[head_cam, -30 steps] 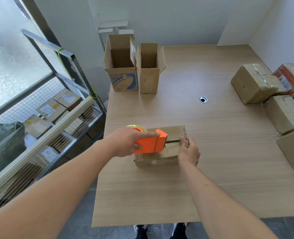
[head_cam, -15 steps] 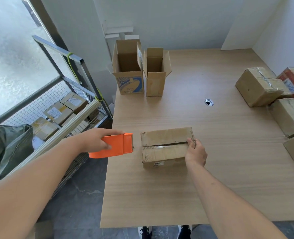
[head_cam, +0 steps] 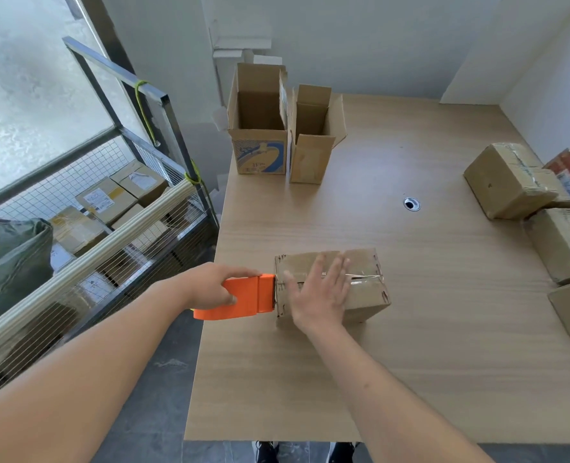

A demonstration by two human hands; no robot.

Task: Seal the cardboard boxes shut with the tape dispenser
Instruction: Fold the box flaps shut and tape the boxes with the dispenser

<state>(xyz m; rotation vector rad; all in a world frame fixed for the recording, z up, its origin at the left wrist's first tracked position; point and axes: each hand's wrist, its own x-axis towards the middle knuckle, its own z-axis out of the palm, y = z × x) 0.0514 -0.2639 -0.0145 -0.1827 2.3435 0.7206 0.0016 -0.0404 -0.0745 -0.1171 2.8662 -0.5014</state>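
Note:
A small closed cardboard box (head_cam: 363,289) lies near the table's left front, with a strip of clear tape along its top seam. My left hand (head_cam: 210,285) grips the orange tape dispenser (head_cam: 243,297), whose front edge touches the box's left end. My right hand (head_cam: 320,289) lies flat on the box's top, fingers straight and spread, pressing over the seam.
Two open, upright boxes (head_cam: 260,128) (head_cam: 313,135) stand at the table's back left. Several taped boxes (head_cam: 507,182) are piled along the right edge. The wooden table (head_cam: 410,362) has a cable hole (head_cam: 411,204). A wire cage cart (head_cam: 86,228) with parcels stands to the left.
The dispenser ran left off the box along the seam, then came back against the box's left end. My right hand left the right end and now lies flat on top.

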